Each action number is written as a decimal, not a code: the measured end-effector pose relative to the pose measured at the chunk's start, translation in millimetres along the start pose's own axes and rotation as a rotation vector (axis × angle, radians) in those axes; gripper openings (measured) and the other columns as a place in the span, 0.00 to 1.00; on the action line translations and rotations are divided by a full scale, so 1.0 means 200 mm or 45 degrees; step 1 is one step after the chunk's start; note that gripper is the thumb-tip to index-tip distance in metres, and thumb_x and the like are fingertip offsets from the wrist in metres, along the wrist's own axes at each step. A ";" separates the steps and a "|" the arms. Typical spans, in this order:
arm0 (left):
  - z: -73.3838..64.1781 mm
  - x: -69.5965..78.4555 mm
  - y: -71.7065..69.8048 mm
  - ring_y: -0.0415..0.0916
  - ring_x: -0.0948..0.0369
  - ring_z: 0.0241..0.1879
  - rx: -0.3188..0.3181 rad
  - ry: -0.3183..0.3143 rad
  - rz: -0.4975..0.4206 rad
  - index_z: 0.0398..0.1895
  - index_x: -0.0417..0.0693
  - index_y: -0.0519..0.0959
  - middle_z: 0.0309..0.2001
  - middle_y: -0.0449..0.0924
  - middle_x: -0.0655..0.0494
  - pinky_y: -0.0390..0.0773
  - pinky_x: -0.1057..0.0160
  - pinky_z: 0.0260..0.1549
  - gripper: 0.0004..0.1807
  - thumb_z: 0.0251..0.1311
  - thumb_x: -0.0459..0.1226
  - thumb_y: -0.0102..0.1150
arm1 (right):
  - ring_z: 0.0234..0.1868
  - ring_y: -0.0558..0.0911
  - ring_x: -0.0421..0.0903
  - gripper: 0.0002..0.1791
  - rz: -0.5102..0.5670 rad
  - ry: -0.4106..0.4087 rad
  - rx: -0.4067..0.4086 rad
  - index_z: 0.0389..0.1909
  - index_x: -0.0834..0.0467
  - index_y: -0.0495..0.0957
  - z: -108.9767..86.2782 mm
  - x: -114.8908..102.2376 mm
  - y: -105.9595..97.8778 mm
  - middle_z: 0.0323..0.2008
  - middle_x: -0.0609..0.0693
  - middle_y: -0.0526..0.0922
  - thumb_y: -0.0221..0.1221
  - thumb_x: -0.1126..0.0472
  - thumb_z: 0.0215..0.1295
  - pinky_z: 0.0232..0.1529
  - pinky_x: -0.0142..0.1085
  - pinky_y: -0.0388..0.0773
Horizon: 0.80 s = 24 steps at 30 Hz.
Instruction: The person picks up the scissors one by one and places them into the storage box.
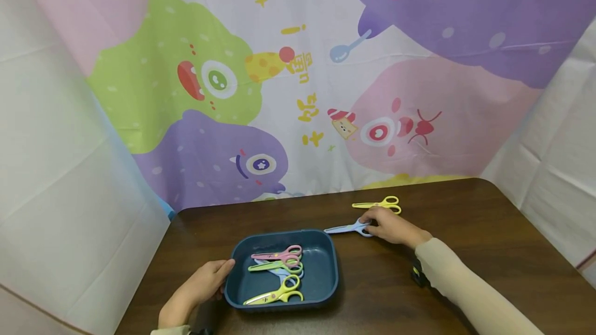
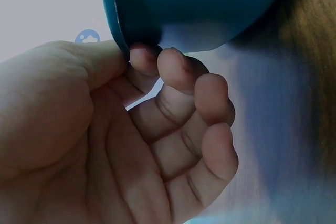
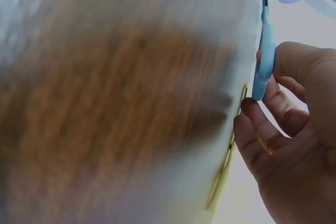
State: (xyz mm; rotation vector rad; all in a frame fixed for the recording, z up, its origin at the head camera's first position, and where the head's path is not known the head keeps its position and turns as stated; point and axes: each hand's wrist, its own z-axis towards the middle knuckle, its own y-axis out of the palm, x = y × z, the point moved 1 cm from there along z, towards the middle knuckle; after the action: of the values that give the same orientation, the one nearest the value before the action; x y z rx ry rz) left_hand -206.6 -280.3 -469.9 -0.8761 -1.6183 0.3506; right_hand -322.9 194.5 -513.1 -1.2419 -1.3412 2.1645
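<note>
My left hand point(image 1: 203, 284) holds the left wall of a dark blue plastic basin point(image 1: 320, 273). In the left wrist view the thumb lies at the rim, with the fingertips curled against the outer side. Inside the basin lie pink scissors point(image 1: 267, 256), green scissors point(image 1: 261, 267), partly covered light blue scissors and yellow scissors point(image 1: 265, 298). Beyond the basin's back right corner, my right hand point(image 1: 395, 226) pinches the handle of another pair of light blue scissors point(image 1: 344, 229). Their blades point left, close to the rim. In the right wrist view the handle point(image 3: 266, 56) shows between thumb and fingers.
A second pair of yellow scissors point(image 1: 368, 204) lies on the table just behind my right hand. The brown wooden table point(image 1: 419, 299) meets a printed cartoon curtain point(image 1: 321, 169) at its back edge. White cloth hangs at both sides.
</note>
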 end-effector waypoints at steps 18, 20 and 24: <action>-0.01 0.02 0.00 0.70 0.60 0.18 -0.002 -0.024 -0.012 0.32 0.39 0.76 0.19 0.70 0.54 0.74 0.60 0.21 0.23 0.82 0.46 0.43 | 0.48 0.84 0.53 0.10 0.071 0.108 0.101 0.48 0.64 0.85 -0.04 -0.05 -0.08 0.46 0.55 0.85 0.65 0.67 0.67 0.52 0.50 0.81; -0.01 0.02 0.00 0.70 0.59 0.18 0.005 -0.031 -0.013 0.34 0.39 0.78 0.19 0.71 0.54 0.74 0.59 0.21 0.23 0.82 0.46 0.43 | 0.47 0.83 0.51 0.10 0.074 0.115 0.107 0.48 0.64 0.85 -0.04 -0.06 -0.10 0.45 0.56 0.85 0.65 0.67 0.67 0.52 0.50 0.81; 0.00 0.02 0.00 0.70 0.59 0.19 0.023 -0.051 -0.017 0.40 0.38 0.80 0.20 0.71 0.54 0.74 0.59 0.21 0.23 0.82 0.47 0.43 | 0.44 0.82 0.48 0.10 0.077 0.100 0.104 0.47 0.64 0.85 -0.04 -0.08 -0.12 0.43 0.55 0.84 0.65 0.67 0.67 0.49 0.48 0.81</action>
State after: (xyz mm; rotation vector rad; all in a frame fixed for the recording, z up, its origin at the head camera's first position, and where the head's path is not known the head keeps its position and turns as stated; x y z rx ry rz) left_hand -205.5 -277.5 -467.5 -0.8491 -1.6551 0.3752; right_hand -311.5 200.5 -485.5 -1.3371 -1.1869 2.1642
